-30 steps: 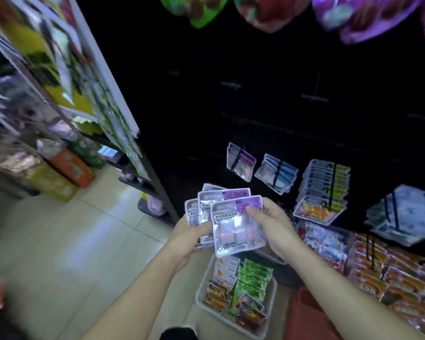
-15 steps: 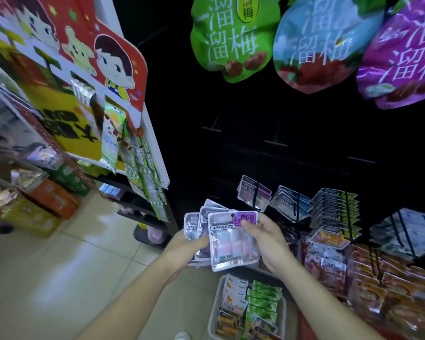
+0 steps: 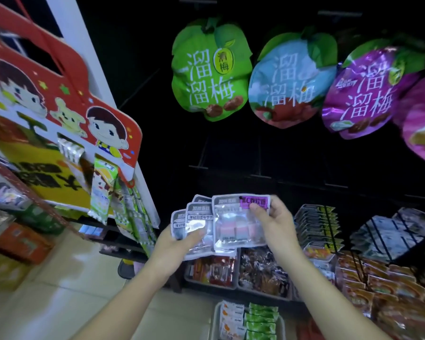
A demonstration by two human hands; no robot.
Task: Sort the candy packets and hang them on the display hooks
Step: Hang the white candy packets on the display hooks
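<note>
Silvery front packet (image 3: 239, 223) in right hand (image 3: 275, 223) grip, fanned packets (image 3: 192, 217) in left hand (image 3: 174, 244)

Silvery packet (image 3: 239, 223) – purple label; green bag (image 3: 210, 72).

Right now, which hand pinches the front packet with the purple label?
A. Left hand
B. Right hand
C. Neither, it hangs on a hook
B: the right hand pinches the purple-label packet at its top corner, while the left hand holds the fanned packets behind.
</note>
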